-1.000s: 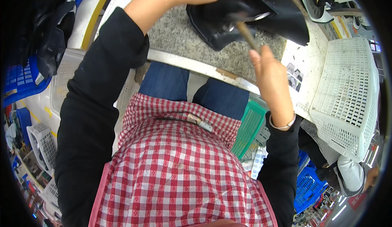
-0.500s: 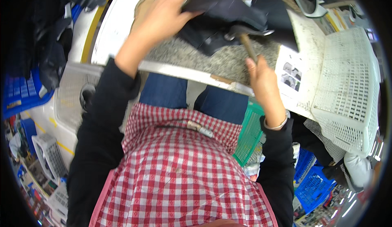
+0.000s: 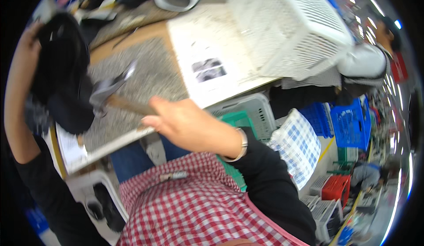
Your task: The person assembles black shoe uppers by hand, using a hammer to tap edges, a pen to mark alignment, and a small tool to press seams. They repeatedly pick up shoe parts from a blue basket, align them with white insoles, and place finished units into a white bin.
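My right hand (image 3: 190, 124) grips the wooden handle of a hammer (image 3: 112, 95), whose metal head points left toward a black leather piece (image 3: 62, 73). My left hand (image 3: 24, 56) holds that black piece up at the far left edge of the workbench (image 3: 150, 73). The hammer head is close to the black piece; I cannot tell whether they touch. A silver bracelet sits on my right wrist.
A printed paper sheet (image 3: 207, 69) lies on the bench. A large white plastic basket (image 3: 287, 25) stands at the back right. Green (image 3: 234, 122), white and blue crates (image 3: 349, 118) sit below the bench on the right. Another person (image 3: 371, 51) is at the far right.
The view has swung to the right. My left hand has carried the black piece to the far left, and the hammer now lies level, pointing left at it.
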The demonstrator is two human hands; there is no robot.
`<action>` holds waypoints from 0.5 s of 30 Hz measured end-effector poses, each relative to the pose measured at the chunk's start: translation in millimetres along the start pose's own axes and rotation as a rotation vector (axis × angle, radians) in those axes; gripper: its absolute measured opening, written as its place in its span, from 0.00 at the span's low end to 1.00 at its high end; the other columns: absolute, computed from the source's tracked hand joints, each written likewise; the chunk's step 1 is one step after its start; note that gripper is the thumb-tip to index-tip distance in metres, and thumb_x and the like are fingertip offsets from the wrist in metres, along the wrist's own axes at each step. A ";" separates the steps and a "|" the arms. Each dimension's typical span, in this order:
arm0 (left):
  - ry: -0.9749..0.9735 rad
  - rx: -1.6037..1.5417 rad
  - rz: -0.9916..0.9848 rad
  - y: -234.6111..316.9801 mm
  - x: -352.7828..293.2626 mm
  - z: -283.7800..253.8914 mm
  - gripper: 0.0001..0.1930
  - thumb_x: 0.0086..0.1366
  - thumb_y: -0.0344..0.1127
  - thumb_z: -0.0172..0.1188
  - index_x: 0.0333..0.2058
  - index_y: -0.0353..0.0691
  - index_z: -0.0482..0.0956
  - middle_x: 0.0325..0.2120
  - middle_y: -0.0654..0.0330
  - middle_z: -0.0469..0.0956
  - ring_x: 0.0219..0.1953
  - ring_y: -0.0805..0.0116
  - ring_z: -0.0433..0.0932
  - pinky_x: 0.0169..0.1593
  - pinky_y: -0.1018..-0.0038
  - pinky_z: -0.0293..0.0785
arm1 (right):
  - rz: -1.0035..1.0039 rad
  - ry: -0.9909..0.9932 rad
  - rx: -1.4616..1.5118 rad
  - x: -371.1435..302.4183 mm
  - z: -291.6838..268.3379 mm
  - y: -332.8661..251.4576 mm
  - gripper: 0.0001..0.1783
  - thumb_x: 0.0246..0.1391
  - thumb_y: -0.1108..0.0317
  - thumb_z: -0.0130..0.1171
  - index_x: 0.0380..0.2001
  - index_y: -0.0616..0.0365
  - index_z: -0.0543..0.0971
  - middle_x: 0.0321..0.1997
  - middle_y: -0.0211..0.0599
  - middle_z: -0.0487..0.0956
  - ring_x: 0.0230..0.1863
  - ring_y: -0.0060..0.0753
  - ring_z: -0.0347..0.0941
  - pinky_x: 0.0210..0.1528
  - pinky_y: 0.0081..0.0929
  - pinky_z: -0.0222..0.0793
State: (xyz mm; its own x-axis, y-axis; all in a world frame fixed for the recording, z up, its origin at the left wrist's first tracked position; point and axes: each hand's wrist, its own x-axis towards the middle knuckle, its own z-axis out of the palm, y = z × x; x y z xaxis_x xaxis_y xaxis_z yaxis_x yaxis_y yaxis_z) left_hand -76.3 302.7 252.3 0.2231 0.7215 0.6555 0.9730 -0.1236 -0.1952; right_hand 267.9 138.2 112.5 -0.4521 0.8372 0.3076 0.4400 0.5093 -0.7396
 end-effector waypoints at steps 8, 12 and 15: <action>-0.698 -0.345 0.259 124.5 -61.4 61.9 0.28 0.55 0.45 0.69 0.53 0.37 0.82 0.46 0.43 0.78 0.48 0.41 0.79 0.54 0.56 0.77 | 0.195 0.041 -0.298 10.5 56.1 72.7 0.20 0.71 0.53 0.53 0.41 0.63 0.71 0.22 0.58 0.79 0.28 0.68 0.78 0.31 0.59 0.73; -0.451 -0.753 0.375 79.7 -120.7 84.2 0.44 0.49 0.31 0.75 0.67 0.41 0.69 0.59 0.45 0.68 0.64 0.41 0.66 0.68 0.56 0.63 | 0.266 0.064 -0.281 -7.3 70.5 98.6 0.20 0.70 0.53 0.53 0.41 0.62 0.71 0.23 0.57 0.80 0.28 0.67 0.79 0.31 0.59 0.74; -0.424 -0.573 0.296 59.9 -142.7 102.1 0.47 0.52 0.33 0.75 0.71 0.45 0.63 0.64 0.44 0.65 0.67 0.39 0.62 0.71 0.51 0.57 | 0.271 0.054 -0.292 -11.9 72.1 98.4 0.19 0.70 0.53 0.53 0.41 0.62 0.71 0.23 0.57 0.80 0.28 0.67 0.79 0.31 0.59 0.74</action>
State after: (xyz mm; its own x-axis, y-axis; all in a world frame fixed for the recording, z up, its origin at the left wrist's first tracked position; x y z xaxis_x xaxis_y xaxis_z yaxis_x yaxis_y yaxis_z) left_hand -56.0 261.9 72.6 0.5495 0.7884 0.2765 0.7809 -0.6023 0.1656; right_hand 260.7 164.0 -7.1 -0.2519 0.9542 0.1615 0.7433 0.2977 -0.5990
